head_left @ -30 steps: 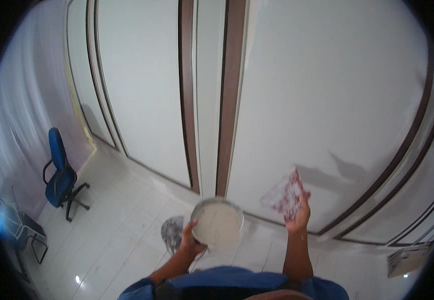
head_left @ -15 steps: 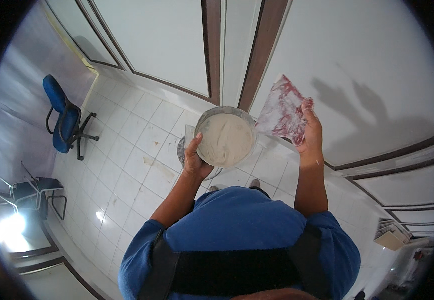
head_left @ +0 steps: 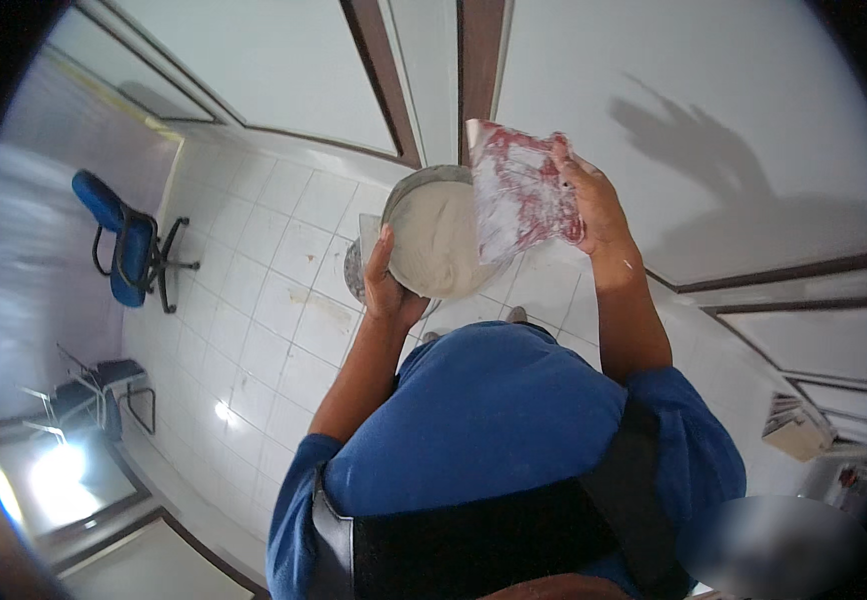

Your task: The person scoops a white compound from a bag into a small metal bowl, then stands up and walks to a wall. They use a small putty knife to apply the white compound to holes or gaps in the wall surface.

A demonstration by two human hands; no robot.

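1. The left hand point(head_left: 391, 290) grips the near rim of a round metal bowl point(head_left: 439, 235) filled with pale dough, held in front of the chest.
2. The right hand point(head_left: 594, 205) grips a clear plastic bag point(head_left: 519, 185) with red contents, overlapping the bowl's right edge.
3. A blue office chair point(head_left: 124, 245) stands far left on the white tiled floor point(head_left: 284, 300).

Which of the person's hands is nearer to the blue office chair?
Left. The left hand grips the near rim of the round bowl, on the side toward the blue chair. The right hand holds a plastic bag beyond the bowl, farther away.
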